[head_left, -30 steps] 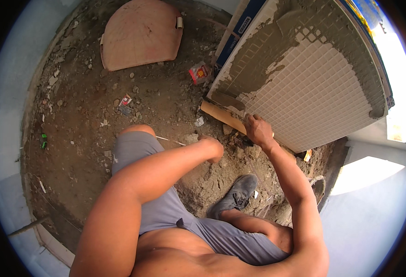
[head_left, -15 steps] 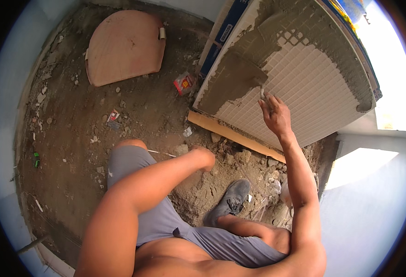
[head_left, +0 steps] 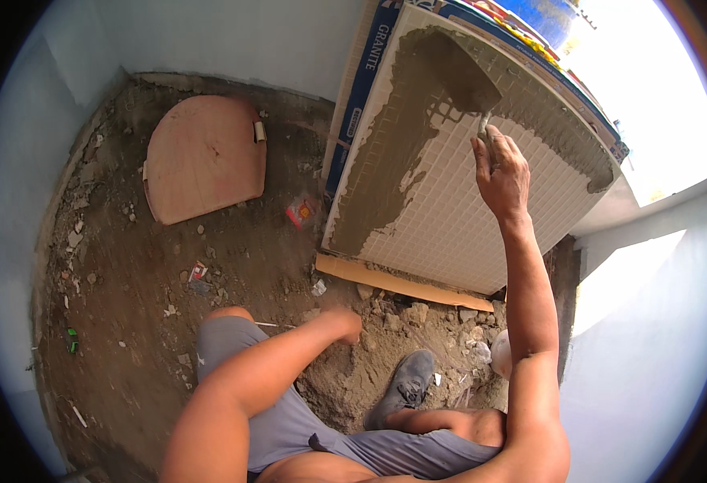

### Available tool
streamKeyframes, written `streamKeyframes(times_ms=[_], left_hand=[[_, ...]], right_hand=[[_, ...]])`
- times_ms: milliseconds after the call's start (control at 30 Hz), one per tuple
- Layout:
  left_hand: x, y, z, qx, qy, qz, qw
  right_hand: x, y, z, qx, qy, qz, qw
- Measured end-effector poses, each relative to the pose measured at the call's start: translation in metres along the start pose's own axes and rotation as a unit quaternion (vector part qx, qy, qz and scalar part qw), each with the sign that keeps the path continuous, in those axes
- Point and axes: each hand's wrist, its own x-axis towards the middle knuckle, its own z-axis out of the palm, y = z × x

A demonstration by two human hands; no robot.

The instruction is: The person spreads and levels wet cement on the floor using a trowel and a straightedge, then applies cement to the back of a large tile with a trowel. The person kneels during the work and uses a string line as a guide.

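Note:
My right hand (head_left: 503, 171) is closed around the handle of a trowel (head_left: 459, 74). Its broad, mortar-coated blade lies over the upper part of a large tile (head_left: 470, 209). That tile leans at a slant, with its pale, grid-patterned back facing me. Wet grey mortar (head_left: 373, 181) covers a band down its left side and another along its upper right edge; the middle and lower right are bare. My left hand (head_left: 344, 324) hangs low beside my knee, over the rubble, and its fingers are blurred and mostly hidden.
Blue tile cartons (head_left: 360, 105) stand behind the tile, above a cardboard strip (head_left: 401, 282). A rounded pinkish board (head_left: 207, 161) lies on the dirt floor near a red wrapper (head_left: 300, 212). Heaped sand and rubble (head_left: 345, 374) surround my shoe (head_left: 408, 386). Pale walls (head_left: 232, 44) enclose the floor.
My right hand has carried the trowel from the tile's left-middle area up toward its top. Mortar now shows along the left side where the blade was. The view has tilted upward.

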Motion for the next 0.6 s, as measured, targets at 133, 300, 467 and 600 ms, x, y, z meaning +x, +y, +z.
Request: streamKeyframes(times_ms=[133,300,467,600], left_hand=[[0.017,-0.009,0.018,0.009,0.055,-0.001,0.998],[0.02,-0.004,0.01,-0.014,0.043,-0.001,0.999],[0.021,-0.01,0.014,-0.01,0.054,0.009,0.998],[0.016,-0.01,0.003,-0.023,0.009,-0.003,1.0]], right_hand=[[-0.018,-0.001,-0.005,0.007,-0.126,-0.034,0.991],[-0.005,0.014,-0.006,0.012,-0.141,-0.011,0.99],[0.049,-0.002,-0.006,0.089,-0.089,0.038,0.991],[0.05,-0.007,-0.002,0.153,-0.068,0.101,0.981]])
